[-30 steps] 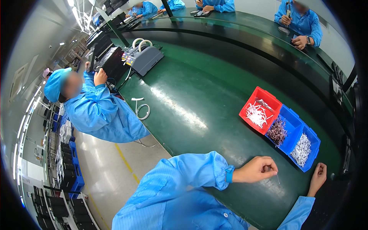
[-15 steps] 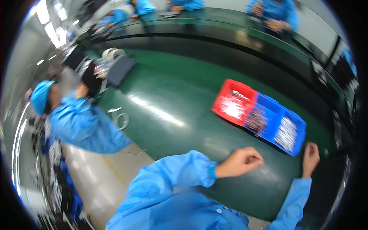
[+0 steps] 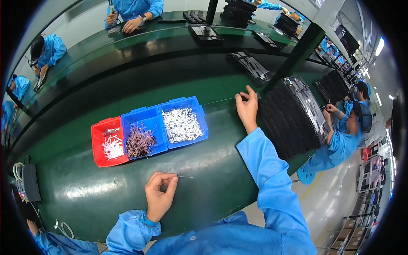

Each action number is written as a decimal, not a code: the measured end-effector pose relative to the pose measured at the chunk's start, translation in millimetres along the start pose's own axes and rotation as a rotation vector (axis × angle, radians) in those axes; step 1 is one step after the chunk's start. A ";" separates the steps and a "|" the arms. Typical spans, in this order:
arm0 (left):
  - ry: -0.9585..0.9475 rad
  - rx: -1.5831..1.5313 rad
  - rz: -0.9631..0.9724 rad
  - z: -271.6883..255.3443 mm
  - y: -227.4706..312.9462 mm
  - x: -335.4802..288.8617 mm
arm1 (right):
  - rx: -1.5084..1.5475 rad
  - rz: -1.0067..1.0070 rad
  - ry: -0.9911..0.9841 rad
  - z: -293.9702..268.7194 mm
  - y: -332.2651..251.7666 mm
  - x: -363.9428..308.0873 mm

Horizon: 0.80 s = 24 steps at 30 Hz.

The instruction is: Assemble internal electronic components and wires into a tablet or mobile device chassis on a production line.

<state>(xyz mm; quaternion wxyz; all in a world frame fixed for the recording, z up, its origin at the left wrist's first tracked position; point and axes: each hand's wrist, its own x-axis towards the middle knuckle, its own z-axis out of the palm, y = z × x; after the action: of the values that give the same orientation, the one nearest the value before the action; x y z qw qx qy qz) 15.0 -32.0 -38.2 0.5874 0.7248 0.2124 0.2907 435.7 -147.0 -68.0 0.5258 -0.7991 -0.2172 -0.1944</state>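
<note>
My left hand (image 3: 160, 193) is closed in a pinch above the green table. Between its thumb and forefinger is a thin, pale pin-like piece (image 3: 185, 177), pointing right. My right hand (image 3: 247, 109) is open, fingers apart and slightly curled, beside a tall stack of black trays (image 3: 282, 121); I see nothing held in it. Between and beyond my hands stand three joined bins. A red bin (image 3: 99, 146) holds small white pieces, the middle blue bin (image 3: 148, 120) a heap of brownish thin pieces, and the right blue bin (image 3: 203, 127) many white and grey pieces.
A dark grey device (image 3: 30, 182) and a white cable (image 3: 63, 229) lie at the left. Dark green posts (image 3: 293, 59) rise beyond the trays. Another black tray (image 3: 250, 68) lies farther back. Co-workers in blue sit opposite and at the right (image 3: 340, 140).
My view has swung right, bringing the tray stack into sight. My right hand, previously beside the right blue bin, is now by the trays. The piece in my left hand now shows clearly.
</note>
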 end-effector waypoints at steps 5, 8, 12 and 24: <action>0.023 0.064 0.017 2.0 -1.0 0.8 | 0.057 0.356 0.022 23.0 -6.8 49.1; 0.052 0.011 0.019 9.0 -3.1 1.3 | 0.211 0.432 0.270 38.8 57.3 93.0; 0.098 0.064 -0.009 -1.3 -5.6 -0.8 | 0.065 0.623 0.228 64.1 -3.9 81.6; 0.074 0.107 0.022 0.9 -5.6 3.4 | 0.939 0.785 -0.083 45.5 -12.6 61.4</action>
<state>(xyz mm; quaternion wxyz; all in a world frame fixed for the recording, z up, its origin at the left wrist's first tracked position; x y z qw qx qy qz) 18.4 -29.2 -43.3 0.5363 0.7462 0.2412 0.3121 483.5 -91.7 -42.3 0.8454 -0.5091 0.0106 0.1614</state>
